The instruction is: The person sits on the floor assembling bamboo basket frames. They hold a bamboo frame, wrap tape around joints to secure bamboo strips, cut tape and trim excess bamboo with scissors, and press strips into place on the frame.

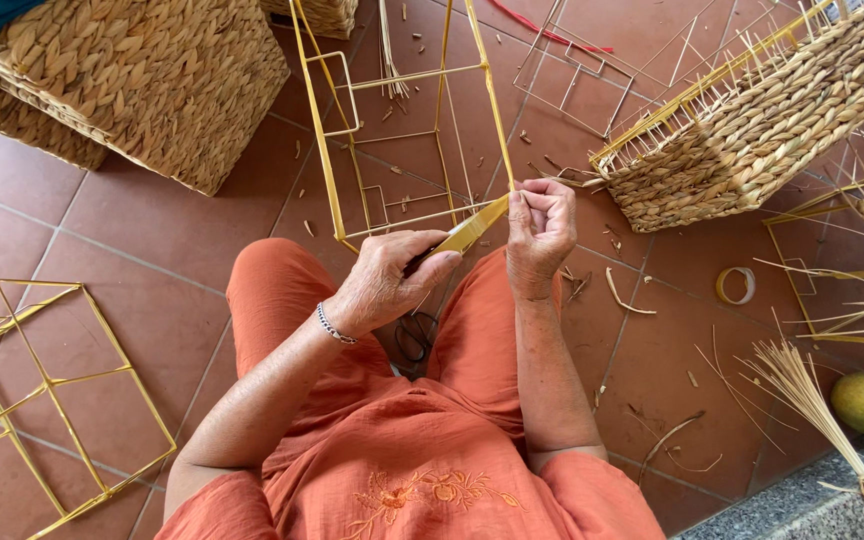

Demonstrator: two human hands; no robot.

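Yellow tape [474, 232] ran taut between our two hands, a narrow glossy strip stretched just above our lap, touching the near bottom bar of the yellow wire frame [402, 130] that stood on the tiled floor [152, 220] in front of our knees. Our left hand [387, 280] was closed around the lower end of the strip, thumb pressed along it and the wrist with its bracelet bent inward; whether it also hid a roll we could not tell. Our right hand [540, 228] was raised, fingers curled, pinching the upper end where it met the frame's corner. We judged the tape light, limp and sticky, likely to twist or cling to itself unless kept under tension, so it was best held at both ends. The frame looked thin, light and springy, easiest to steady by a bar near a joint. Black-handled scissors [416, 335] lay between our thighs on the orange cloth. Woven baskets [752, 130] sat on either side, another bare frame [42, 390] lay at left, a tape roll [735, 286] at right.
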